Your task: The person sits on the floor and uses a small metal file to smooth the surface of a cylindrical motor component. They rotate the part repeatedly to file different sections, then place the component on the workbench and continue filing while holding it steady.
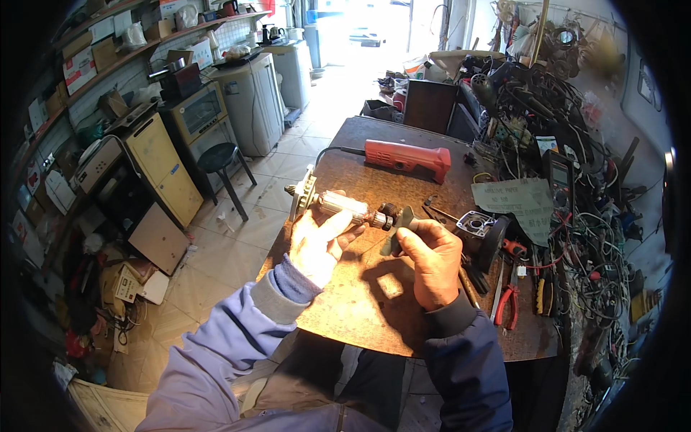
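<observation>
I'm watching a long shelf (160,42) at upper left, loaded with cardboard cartons (79,70), contents hidden. Mid-frame, a worn brown table (345,317); on it, above centre, a boxy red casing (407,157). At centre, I see the left hand (317,248) gripping a cylindrical metal rotor (353,209), the right hand (435,263) pinching a thin, bent grey-green piece (404,222) at its right end.

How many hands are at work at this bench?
2: the left hand holds a metal rotor, and the right hand pinches a grey-green sheet near the rotor's end.
</observation>
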Demonstrator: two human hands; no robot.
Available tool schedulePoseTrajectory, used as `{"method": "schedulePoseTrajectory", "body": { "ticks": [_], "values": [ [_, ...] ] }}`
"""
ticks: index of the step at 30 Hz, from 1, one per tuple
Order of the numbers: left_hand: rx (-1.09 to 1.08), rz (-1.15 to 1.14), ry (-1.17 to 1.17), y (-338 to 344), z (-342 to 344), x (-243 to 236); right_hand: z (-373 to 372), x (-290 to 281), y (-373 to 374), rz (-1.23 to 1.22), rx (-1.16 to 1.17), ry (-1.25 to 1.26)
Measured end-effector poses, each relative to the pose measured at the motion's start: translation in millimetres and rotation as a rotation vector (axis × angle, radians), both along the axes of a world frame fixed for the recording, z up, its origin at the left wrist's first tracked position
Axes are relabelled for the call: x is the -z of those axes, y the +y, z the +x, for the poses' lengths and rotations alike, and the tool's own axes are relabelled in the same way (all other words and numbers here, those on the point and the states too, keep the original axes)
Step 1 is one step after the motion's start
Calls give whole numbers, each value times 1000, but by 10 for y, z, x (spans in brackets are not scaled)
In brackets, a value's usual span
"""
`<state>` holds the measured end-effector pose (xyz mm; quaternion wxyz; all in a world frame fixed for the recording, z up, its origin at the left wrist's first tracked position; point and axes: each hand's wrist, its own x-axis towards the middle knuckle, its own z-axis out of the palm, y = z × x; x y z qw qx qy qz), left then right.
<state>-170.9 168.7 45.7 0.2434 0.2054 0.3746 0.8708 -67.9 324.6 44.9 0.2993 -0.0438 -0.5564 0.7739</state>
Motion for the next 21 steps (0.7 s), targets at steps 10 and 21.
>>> {"method": "schedulePoseTrajectory", "body": {
  "ticks": [10,21],
  "values": [
    [29,-45,112,32,57,-7,-65,142,-23,234,122,21],
    [-18,-158,254,25,62,69,-70,154,-72,159,101,-14]
  ]
}}
